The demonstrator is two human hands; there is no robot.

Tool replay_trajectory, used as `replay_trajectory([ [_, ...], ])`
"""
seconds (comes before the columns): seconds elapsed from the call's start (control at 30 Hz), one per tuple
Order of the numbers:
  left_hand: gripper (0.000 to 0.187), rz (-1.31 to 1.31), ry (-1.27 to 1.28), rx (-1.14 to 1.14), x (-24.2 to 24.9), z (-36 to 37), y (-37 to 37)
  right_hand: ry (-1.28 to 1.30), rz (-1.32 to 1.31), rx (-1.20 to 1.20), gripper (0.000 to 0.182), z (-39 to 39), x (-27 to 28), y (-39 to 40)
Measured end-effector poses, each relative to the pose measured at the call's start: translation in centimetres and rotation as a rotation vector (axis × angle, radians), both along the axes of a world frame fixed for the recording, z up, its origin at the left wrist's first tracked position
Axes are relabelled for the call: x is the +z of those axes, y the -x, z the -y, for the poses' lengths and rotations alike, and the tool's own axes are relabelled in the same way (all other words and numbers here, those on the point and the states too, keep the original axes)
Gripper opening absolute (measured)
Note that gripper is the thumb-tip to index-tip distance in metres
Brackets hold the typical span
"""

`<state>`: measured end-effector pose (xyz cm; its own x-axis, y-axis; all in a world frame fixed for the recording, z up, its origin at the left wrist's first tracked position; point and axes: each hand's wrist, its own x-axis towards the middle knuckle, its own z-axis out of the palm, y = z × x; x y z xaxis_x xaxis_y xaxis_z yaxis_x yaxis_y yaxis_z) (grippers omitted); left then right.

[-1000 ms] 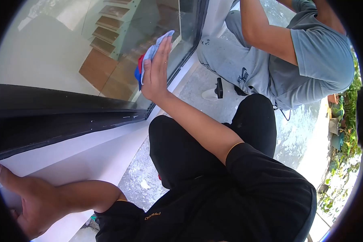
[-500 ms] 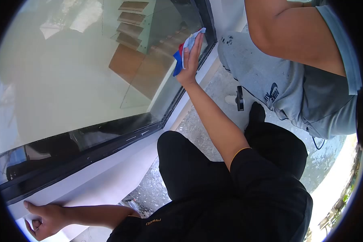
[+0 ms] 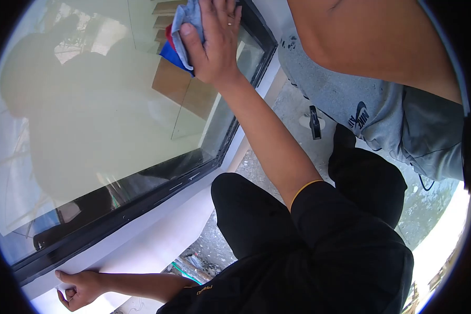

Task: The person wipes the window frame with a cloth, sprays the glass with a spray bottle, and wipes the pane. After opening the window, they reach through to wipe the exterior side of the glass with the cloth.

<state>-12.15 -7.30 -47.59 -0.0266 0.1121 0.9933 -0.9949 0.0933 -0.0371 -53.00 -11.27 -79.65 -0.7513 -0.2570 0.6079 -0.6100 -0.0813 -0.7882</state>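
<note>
Head camera: your left hand (image 3: 82, 289), fingers curled and thumb apart, is at the white ledge (image 3: 162, 235) below the window (image 3: 102, 120); a blue, red and pale cloth (image 3: 186, 23) lies against the pane under your right hand (image 3: 217, 49), fingers outstretched, thumb spread; beyond, a dark object (image 3: 314, 124) stands near a co-worker's grey trousers (image 3: 345, 94).

Daylight, probably from the right, bleaches part of the floor (image 3: 421, 220); glare spots the glass (image 3: 99, 131); round edges bend into black.
</note>
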Motion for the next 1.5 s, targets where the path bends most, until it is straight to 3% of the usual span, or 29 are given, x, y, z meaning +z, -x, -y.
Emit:
replay_trajectory([
  [0.03,0.074,-0.021,-0.009,-0.002,-0.4,-0.3,0.9,0.151,0.089,0.059,0.068,0.6,-3.5,-0.6],
  [0.1,0.071,-0.015,-0.015,-0.007,-0.4,-0.4,1.4,0.099,0.201,-0.009,0.057,0.0,-7.9,-1.8],
  [0.2,0.068,0.045,-0.018,-0.073,-0.3,-0.5,1.2,-0.130,0.431,-0.131,0.055,-0.9,-13.5,-3.4],
  [0.27,0.046,0.071,-0.110,-0.316,-1.8,-2.0,2.8,-0.264,0.648,-0.177,0.054,-1.4,-15.6,-4.0],
  [0.3,0.037,0.087,-0.167,-0.461,-3.6,-2.7,3.0,-0.191,0.723,-0.182,0.052,-0.8,-15.5,-4.0],
  [0.37,0.020,0.151,-0.519,-0.571,-10.8,-6.6,6.1,-0.050,0.866,-0.202,0.050,0.5,-14.9,-4.4],
  [0.43,0.014,0.451,-1.108,-0.491,-17.4,-11.7,5.4,0.064,0.543,-0.184,0.055,0.8,-5.0,-5.9],
  [0.53,0.009,0.649,-1.565,-0.569,-26.0,-15.2,4.9,0.190,0.198,0.133,0.070,-0.9,6.8,-8.4],
  [0.63,0.011,0.541,-1.790,-0.786,-31.0,-15.3,5.0,0.122,-0.105,0.160,0.072,-1.9,6.4,-8.6],
  [0.67,0.012,0.523,-1.829,-0.865,-32.0,-14.9,4.6,0.142,-0.140,0.180,0.071,-2.3,4.6,-7.7],
  [0.8,0.015,0.402,-1.832,-0.879,-32.7,-13.8,5.0,0.290,0.204,-0.094,0.067,-1.6,-6.4,-5.6],
  [0.87,0.016,0.359,-1.864,-0.862,-33.1,-14.1,4.6,0.196,0.322,-0.101,0.064,-2.3,-11.4,-5.1],
  [0.97,0.017,0.309,-1.851,-0.884,-34.2,-14.2,4.3,0.115,0.599,-0.098,0.062,-2.5,-13.9,-5.7],
  [1.03,0.017,0.291,-1.852,-0.890,-34.9,-14.2,4.1,0.095,0.778,-0.173,0.062,-2.1,-12.3,-9.7],
  [1.13,0.018,0.302,-1.870,-0.889,-35.4,-13.7,4.1,0.023,0.667,-0.155,0.063,-3.1,-12.9,-17.1],
  [1.27,0.018,0.328,-1.876,-0.894,-36.2,-13.0,3.7,-0.007,0.611,-0.119,0.065,-3.9,-13.5,-18.7],
  [1.37,0.017,0.313,-1.853,-0.910,-36.3,-13.6,3.2,-0.014,0.607,-0.125,0.069,-3.5,-15.3,-15.7],
  [1.5,0.017,0.268,-1.827,-0.903,-36.1,-13.8,2.6,0.063,0.502,-0.096,0.070,-2.8,-17.3,-5.5],
])
